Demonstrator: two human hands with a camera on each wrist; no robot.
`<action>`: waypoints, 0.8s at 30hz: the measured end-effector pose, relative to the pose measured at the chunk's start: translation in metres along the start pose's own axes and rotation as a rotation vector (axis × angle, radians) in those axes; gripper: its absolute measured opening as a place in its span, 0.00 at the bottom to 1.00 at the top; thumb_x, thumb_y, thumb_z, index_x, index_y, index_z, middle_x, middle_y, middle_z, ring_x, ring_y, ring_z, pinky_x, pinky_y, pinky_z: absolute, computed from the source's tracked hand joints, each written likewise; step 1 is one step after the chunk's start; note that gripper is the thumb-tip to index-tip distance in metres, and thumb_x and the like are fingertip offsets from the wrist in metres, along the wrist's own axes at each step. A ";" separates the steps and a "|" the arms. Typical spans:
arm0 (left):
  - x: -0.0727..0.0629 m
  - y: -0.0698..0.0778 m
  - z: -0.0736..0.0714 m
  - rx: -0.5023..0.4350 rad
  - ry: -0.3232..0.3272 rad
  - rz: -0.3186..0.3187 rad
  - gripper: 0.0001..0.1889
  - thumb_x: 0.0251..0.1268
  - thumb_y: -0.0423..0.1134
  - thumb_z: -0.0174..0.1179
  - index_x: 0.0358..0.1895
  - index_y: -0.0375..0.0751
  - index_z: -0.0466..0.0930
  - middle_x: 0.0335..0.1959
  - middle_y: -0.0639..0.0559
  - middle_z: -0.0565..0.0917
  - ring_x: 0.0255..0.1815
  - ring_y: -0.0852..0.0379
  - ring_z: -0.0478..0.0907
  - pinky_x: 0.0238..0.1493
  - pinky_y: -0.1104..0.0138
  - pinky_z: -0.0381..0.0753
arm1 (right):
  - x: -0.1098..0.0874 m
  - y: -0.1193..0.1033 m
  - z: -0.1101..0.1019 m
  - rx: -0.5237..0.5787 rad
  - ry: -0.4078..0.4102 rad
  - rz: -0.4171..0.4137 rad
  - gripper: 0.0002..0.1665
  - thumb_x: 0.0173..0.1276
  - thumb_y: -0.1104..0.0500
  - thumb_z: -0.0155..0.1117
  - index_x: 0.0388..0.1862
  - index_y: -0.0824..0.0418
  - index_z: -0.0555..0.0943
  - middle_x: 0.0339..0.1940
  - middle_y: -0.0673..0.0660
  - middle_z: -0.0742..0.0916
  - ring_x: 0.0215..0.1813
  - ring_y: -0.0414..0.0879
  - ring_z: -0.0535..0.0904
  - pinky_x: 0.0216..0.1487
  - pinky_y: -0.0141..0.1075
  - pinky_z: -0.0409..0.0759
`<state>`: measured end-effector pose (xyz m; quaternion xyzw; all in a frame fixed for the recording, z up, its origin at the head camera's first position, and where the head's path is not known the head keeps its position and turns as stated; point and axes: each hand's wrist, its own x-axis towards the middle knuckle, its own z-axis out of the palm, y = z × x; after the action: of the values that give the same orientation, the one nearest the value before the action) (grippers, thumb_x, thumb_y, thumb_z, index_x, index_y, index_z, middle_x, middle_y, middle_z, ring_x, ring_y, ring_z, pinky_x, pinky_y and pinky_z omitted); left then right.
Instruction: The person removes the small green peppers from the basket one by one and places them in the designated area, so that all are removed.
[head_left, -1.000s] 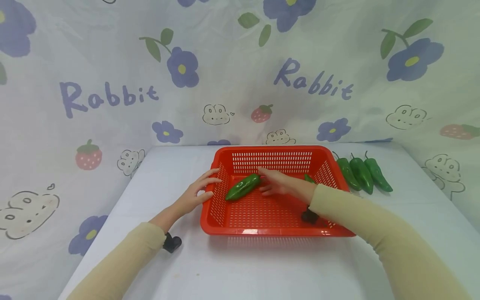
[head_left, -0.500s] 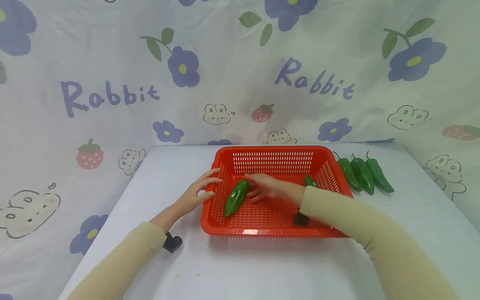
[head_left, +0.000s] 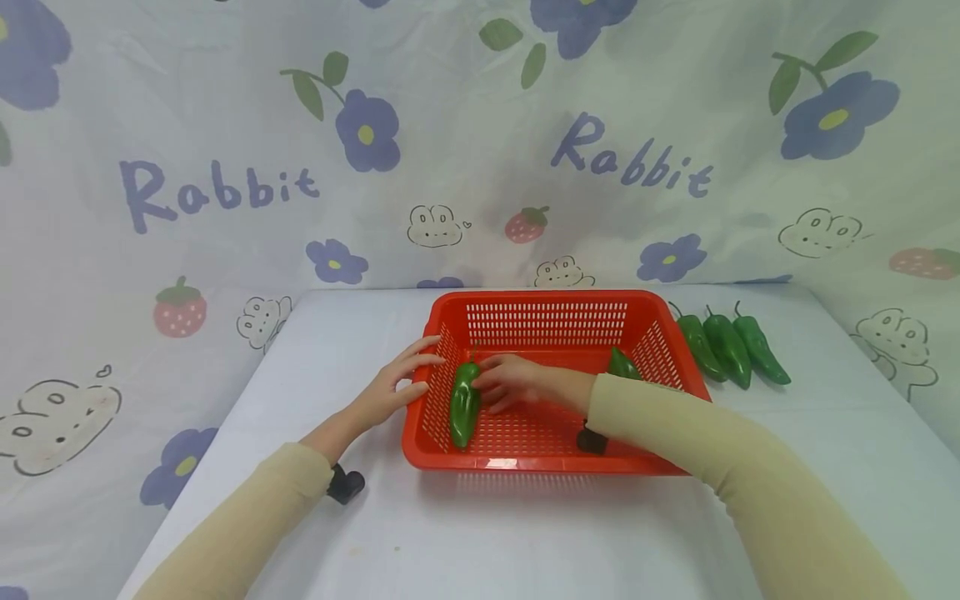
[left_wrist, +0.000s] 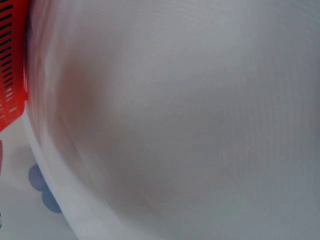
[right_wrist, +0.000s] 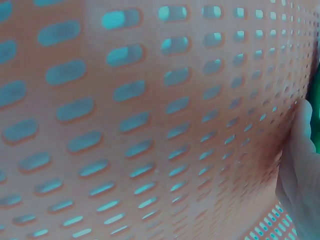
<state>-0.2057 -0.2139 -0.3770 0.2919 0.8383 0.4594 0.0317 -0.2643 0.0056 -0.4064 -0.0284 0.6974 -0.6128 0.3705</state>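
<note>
A red perforated plastic basket [head_left: 510, 463] stands on the white table. Inside it, along the left wall, lies a long green pepper [head_left: 464, 412], its stem toward the back. The right hand [head_left: 517, 382] reaches into the basket, loosely bent fingertips at the pepper's right side. At the right edge of the right wrist view, that hand shows beside a strip of green. On the basket's left rim rests the left hand [head_left: 382, 396], fingers spread over the edge. A second green pepper [head_left: 622, 365] lies in the basket's right part, partly hidden by the right sleeve.
To the right of the basket, three green peppers [head_left: 726, 348] lie side by side on the table. A patterned cloth [head_left: 450, 150] hangs behind. Only a part of the basket wall [left_wrist: 10, 65] and white cloth show in the left wrist view.
The right hand has moved left inside the basket. The pepper beside it has turned from slanting to nearly front-to-back and shifted to the left wall. The left hand has stayed put.
</note>
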 end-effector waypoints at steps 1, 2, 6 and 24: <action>0.000 0.000 0.000 -0.001 0.001 0.005 0.20 0.60 0.30 0.49 0.57 0.28 0.69 0.70 0.38 0.55 0.71 0.40 0.48 0.56 0.45 0.69 | 0.000 0.000 0.001 -0.002 -0.003 -0.002 0.32 0.64 0.65 0.56 0.65 0.69 0.59 0.51 0.69 0.79 0.49 0.61 0.80 0.40 0.48 0.82; 0.000 -0.001 0.000 0.000 0.001 0.009 0.20 0.59 0.30 0.49 0.56 0.28 0.69 0.70 0.38 0.55 0.71 0.40 0.48 0.55 0.44 0.69 | 0.001 0.000 0.002 -0.007 -0.010 -0.002 0.32 0.64 0.65 0.56 0.65 0.69 0.60 0.51 0.69 0.79 0.48 0.61 0.80 0.40 0.48 0.82; 0.001 -0.001 0.000 0.001 -0.001 0.022 0.20 0.59 0.29 0.49 0.56 0.28 0.69 0.69 0.36 0.55 0.71 0.38 0.48 0.55 0.43 0.69 | 0.001 0.000 0.004 -0.037 -0.050 0.001 0.28 0.64 0.64 0.56 0.63 0.70 0.64 0.47 0.66 0.82 0.46 0.58 0.81 0.40 0.47 0.82; 0.001 -0.002 0.001 0.006 0.008 0.023 0.20 0.60 0.30 0.49 0.56 0.30 0.69 0.70 0.38 0.55 0.71 0.41 0.49 0.54 0.49 0.72 | 0.002 -0.001 0.013 -0.059 -0.073 -0.081 0.29 0.60 0.62 0.62 0.59 0.66 0.64 0.44 0.63 0.83 0.44 0.55 0.83 0.43 0.46 0.81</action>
<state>-0.2068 -0.2138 -0.3788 0.2997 0.8364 0.4584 0.0224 -0.2590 -0.0063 -0.4066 -0.0897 0.6994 -0.6051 0.3697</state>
